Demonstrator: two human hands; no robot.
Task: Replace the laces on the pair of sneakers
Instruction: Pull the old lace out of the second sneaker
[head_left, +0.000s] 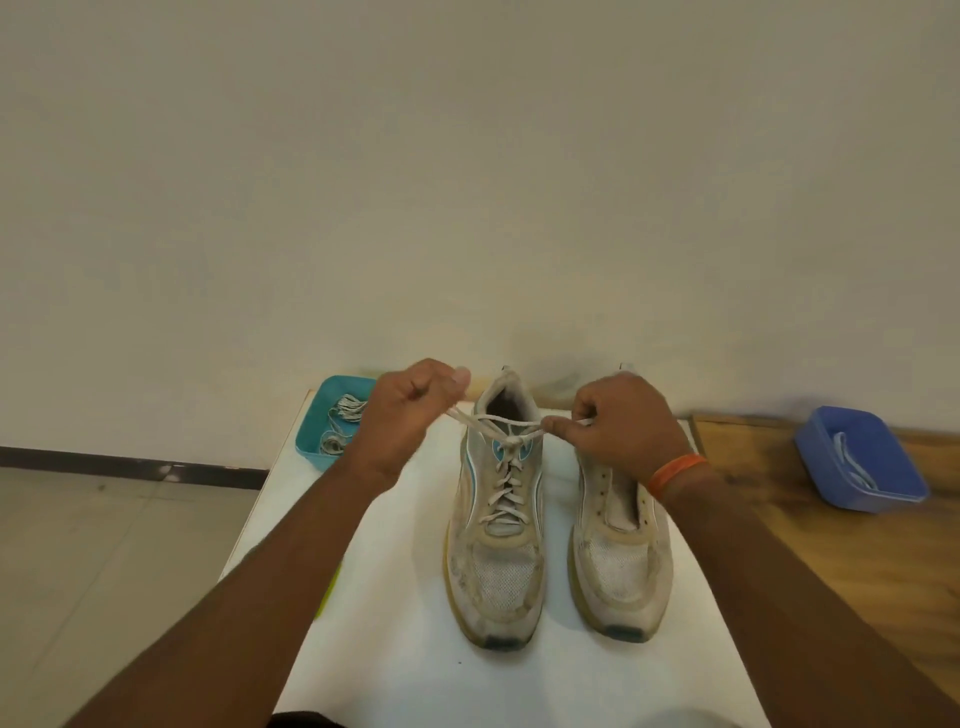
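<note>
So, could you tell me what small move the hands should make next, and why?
Probably pull both lace ends apart to snug the knot on the laced sneaker: the left hand and right hand each pinch an end, and the knot looks loose.

Left hand (410, 415) and right hand (618, 421) pinch lace (511, 441) ends.

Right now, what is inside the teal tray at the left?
Inside the teal tray lie bundled pale laces. The left hand covers the tray's right part, so what lies there cannot be seen.
</note>
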